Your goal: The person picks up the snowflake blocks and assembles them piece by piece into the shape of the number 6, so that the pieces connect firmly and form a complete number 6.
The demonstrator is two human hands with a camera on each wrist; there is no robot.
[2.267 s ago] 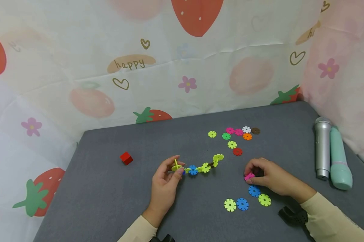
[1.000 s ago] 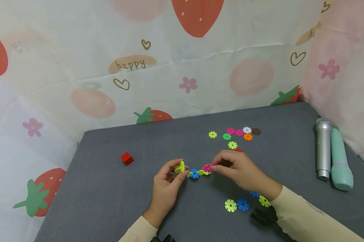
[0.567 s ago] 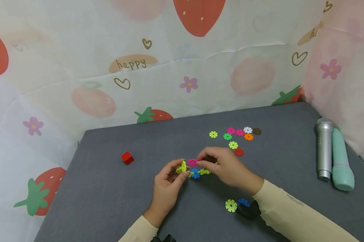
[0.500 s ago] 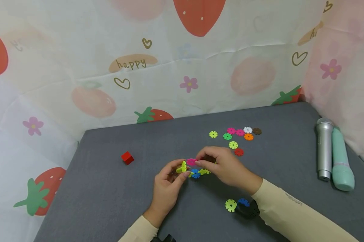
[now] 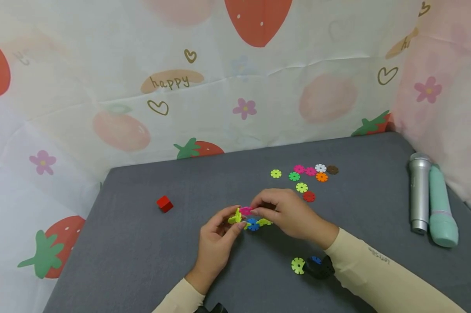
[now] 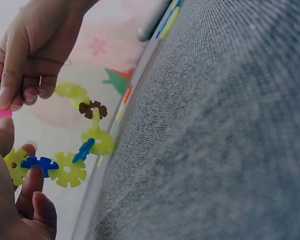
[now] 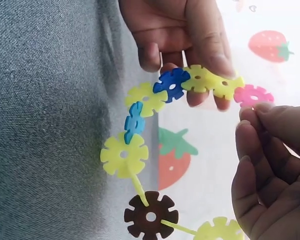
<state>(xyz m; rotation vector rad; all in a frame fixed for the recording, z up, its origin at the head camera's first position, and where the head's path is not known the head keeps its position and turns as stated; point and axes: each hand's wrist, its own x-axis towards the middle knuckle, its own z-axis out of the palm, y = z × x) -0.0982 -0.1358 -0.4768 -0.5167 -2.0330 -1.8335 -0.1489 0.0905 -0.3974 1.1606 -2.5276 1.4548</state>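
My left hand holds one end of a chain of interlocking snowflake discs, pinching yellow discs between thumb and fingers. The chain is mostly yellow, with blue discs and a brown disc, and it hangs in a curve above the table. Between my right thumb and forefinger is a pink snowflake disc. Its edge meets the yellow end disc; how deep the slots sit is unclear. My right hand hides the chain's far end in the head view.
Several loose discs lie at the back, among them a red disc and an orange disc. A yellow disc is near the right wrist camera. A red cube sits left; a silver microphone and green microphone lie right.
My right hand has carried the pink disc from the front right of the table leftward to the chain's end at my left hand. The left hand has barely moved.
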